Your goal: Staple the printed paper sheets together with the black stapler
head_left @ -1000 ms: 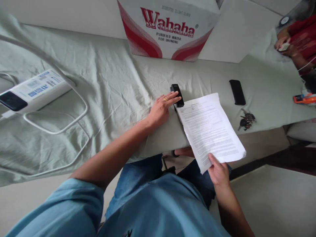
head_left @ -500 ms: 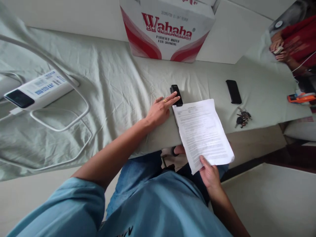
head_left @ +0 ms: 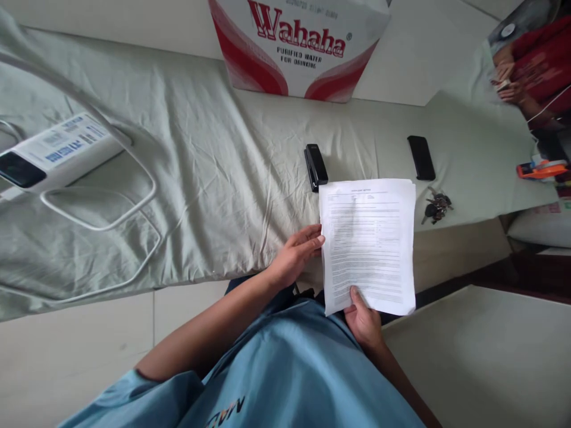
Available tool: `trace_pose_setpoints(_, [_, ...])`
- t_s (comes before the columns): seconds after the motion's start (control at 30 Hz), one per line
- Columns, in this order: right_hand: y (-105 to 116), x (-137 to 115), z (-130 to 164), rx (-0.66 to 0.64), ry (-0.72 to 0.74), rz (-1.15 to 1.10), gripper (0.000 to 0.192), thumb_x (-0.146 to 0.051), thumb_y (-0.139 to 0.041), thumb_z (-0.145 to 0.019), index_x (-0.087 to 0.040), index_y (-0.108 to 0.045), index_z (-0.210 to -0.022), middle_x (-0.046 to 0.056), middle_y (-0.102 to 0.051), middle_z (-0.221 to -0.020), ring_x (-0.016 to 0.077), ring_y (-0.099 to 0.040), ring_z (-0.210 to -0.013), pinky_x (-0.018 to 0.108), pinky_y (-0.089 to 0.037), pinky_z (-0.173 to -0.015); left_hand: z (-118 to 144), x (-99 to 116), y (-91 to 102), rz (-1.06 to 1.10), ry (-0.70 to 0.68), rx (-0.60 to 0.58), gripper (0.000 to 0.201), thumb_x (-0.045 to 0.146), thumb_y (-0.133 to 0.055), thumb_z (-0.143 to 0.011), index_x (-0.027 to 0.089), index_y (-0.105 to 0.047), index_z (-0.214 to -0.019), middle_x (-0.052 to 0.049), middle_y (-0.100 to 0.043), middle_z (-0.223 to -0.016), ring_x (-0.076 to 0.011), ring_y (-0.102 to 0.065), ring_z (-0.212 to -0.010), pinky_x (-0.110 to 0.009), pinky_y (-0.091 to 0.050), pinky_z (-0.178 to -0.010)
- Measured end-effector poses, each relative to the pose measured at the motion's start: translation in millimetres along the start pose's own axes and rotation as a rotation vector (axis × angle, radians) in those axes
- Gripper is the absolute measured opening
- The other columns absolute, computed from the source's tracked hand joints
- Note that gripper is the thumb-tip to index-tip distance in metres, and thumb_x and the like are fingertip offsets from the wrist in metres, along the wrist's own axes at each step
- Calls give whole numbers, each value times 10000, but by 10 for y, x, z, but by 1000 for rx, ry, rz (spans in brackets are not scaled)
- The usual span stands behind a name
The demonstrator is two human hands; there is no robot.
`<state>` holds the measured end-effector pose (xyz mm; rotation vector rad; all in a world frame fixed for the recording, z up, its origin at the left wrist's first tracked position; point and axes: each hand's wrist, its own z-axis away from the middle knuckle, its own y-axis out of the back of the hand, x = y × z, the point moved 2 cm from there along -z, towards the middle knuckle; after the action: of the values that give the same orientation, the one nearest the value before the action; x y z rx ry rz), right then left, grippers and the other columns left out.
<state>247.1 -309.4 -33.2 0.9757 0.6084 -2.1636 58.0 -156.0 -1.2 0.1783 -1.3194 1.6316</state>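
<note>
My right hand [head_left: 363, 321] grips the lower edge of a small stack of printed paper sheets [head_left: 368, 244], its thumb on top and the fingers hidden underneath. The stack is held over the table's front edge, its printed side facing up. Along the left edge of the sheets, my left hand [head_left: 297, 252] has its fingers stretched out, with the tips touching the edge. Just beyond the top left corner of the sheets, a black stapler [head_left: 316, 167] lies on the cloth, touched by neither hand.
A Wahaha water carton [head_left: 298, 53] stands at the back. To the right lie a black phone [head_left: 421, 157] and a bunch of keys [head_left: 437, 206]. A white device [head_left: 62, 151] with a looping white cable is at left. Another person's hands [head_left: 508, 83] show at far right.
My left hand has come off the stapler and moved down to the left edge of the sheets. The sheets have turned straighter, and the right hand still holds them.
</note>
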Motion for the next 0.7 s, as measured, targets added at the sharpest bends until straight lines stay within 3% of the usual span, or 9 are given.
trace_pose_setpoints(0.17, [148,-57,29,69,27,33,788,-549,-987,-744,-356,-758,-1473,53,-803,-1477,351,-683,-1495,569,-537,-1307,-32,-86,-111,-33,24,-94,537,520,-976,-806,188,-845,-1207,-152,-856,-1237,-347,-769,-1280,-466,-565,-1131])
trace_pose_setpoints(0.3, [66,-55,90,-31,44,69,801,-564,-966,-771,-367,-732,-1511,34,-810,-1461,321,-691,-1484,529,-511,-1329,6,-171,-238,-41,50,-164,588,630,-958,-813,162,-853,-1154,-167,-859,-1223,-382,-773,-1276,-522,-554,-1182])
trace_pose_setpoints(0.4, [-38,7,98,-112,-17,77,827,-568,-986,-749,-340,-736,-1503,35,-849,-1367,326,-739,-1409,556,-470,-1351,82,-237,-197,-8,101,-22,620,643,-984,-753,157,-849,-1114,-166,-869,-1172,-404,-796,-1212,-573,-584,-1164])
trace_pose_setpoints(0.53, [-64,-73,-8,-220,-138,77,875,-695,-1012,-624,-349,-793,-1396,56,-874,-1291,390,-759,-1355,638,-489,-1304,241,-172,67,16,118,187,551,528,-1001,-741,161,-837,-1117,-157,-876,-1132,-410,-804,-1203,-585,-617,-1145])
trace_pose_setpoints(0.63, [-7,-373,-95,-162,-112,83,833,-933,-874,-604,-336,-854,-1186,83,-884,-1226,424,-734,-1393,638,-538,-1240,374,-91,233,65,202,193,471,415,-1001,-757,160,-825,-1111,-164,-877,-1163,-400,-823,-1166,-570,-653,-1094])
trace_pose_setpoints(0.7, [-11,-597,-104,-187,-144,121,776,-973,-710,-780,-329,-849,-1190,80,-872,-1279,393,-709,-1440,615,-539,-1228,435,-82,267,93,271,148,442,377,-995,-767,157,-823,-1110,-170,-879,-1162,-392,-835,-1128,-565,-664,-1073])
